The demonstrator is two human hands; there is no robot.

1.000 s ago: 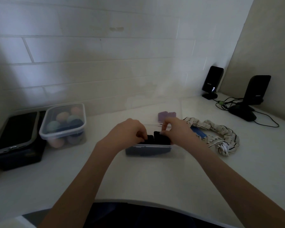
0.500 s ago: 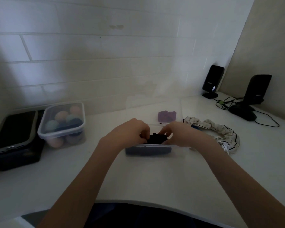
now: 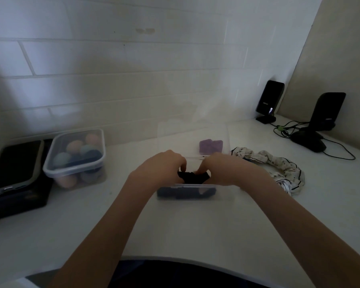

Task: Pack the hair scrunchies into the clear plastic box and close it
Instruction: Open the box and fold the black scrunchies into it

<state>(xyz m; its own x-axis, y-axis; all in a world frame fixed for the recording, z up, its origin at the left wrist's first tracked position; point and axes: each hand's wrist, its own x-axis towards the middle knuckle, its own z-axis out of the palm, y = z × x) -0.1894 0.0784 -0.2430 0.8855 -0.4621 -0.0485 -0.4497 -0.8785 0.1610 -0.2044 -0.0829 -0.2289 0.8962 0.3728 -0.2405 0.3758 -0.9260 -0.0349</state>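
The clear plastic box [image 3: 222, 192] stands open at the middle of the white counter, its transparent lid [image 3: 192, 136] raised behind it. Dark scrunchies fill the box's left part. My left hand [image 3: 162, 169] and my right hand [image 3: 224, 171] meet over the box, both pinching a black scrunchie [image 3: 192, 177] and pressing it down at the box's top. A purple scrunchie [image 3: 210, 146] shows through the lid behind the box. A white patterned scrunchie [image 3: 279, 167] lies on the counter to the right, a bit of blue under its left end.
A closed plastic tub of pastel balls [image 3: 75, 156] stands at the left, next to a phone [image 3: 10, 165] on a black box. Two black speakers [image 3: 268, 100] [image 3: 326, 111] with cables [image 3: 287, 129] occupy the back right corner. A tiled wall rises behind.
Both hands have come lower and closer together, pushing the black scrunchie down into the box. The blue item beside the white scrunchie is now mostly hidden by my right wrist.
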